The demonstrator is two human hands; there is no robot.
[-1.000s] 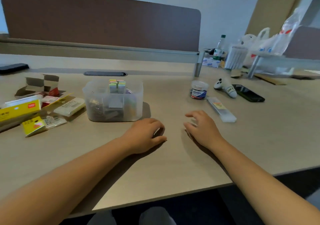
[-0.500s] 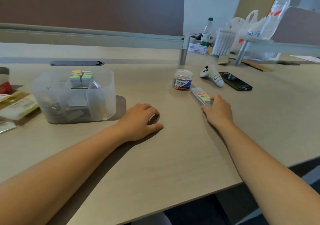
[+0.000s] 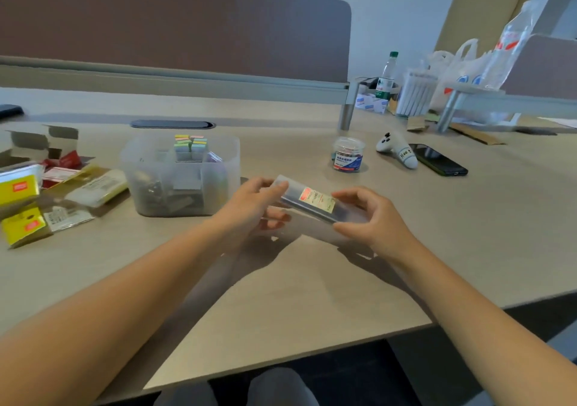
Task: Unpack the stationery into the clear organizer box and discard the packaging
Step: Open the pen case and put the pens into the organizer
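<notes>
Gripping opposite ends, the left hand [image 3: 249, 201] and right hand [image 3: 371, 218] now hold the long clear plastic case with a red-and-yellow label [image 3: 315, 201], print unreadable, lifted off the beige tabletop [image 3: 281, 280]; fingers curl round it. Left of it, the clear organizer box [image 3: 181, 176] holds coloured sticky tabs [image 3: 190, 143]. Far right, a clear round clip tub [image 3: 348, 154].

You're working in soft, even, fairly bright light. Your hands cast faint, diffuse shadows on the desk [image 3: 312, 280] just beneath them. The phone [image 3: 440, 162] screen catches a mild reflection. Your wide-angle lens bends the partition [image 3: 175, 24] top, and fine label text stays smeared and unreadable.
</notes>
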